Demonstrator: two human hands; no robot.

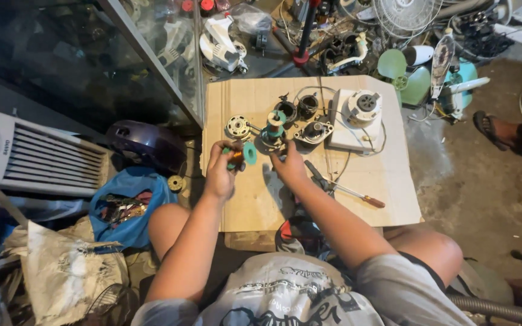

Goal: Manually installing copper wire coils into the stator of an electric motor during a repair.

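Two bare hands work above the cardboard sheet (357, 181): left hand (220, 172) with fingers clamped on a teal spool of copper wire (240, 157), right hand (289, 167) fingers curled together just beside it.

We see a screwdriver (357, 195) on the cardboard sheet (388, 181), white motor housing (357, 118) w/ wires, blue bag (131, 208) at left, green fan blades (407, 77) beyond.

Copper-wound spool (238, 157) with teal flanges, held above cardboard.
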